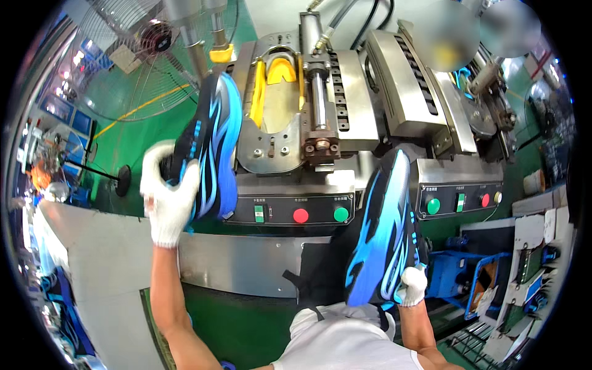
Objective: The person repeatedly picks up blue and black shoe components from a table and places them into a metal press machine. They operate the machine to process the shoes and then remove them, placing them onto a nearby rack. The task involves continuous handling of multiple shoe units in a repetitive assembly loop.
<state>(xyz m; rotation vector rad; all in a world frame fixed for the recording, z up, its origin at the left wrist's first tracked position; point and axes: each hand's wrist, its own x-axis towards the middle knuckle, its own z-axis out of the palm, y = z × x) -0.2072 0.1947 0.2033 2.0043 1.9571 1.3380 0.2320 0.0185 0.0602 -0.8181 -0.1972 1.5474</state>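
Left hand (168, 198), white glove, clenched round heel of blue-black shoe (213, 145); right hand (412, 285) gripping second shoe (383, 231) before press machine (308, 111).

Both gloved hands are raised (arms bare), left hand (168, 200) higher, right hand (412, 285) lower, fingers curled shut

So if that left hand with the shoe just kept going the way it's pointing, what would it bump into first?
Probably the metal press machine: the left hand aims its blue-and-black shoe up toward the yellow-lined cradle. Depth is hard to judge.
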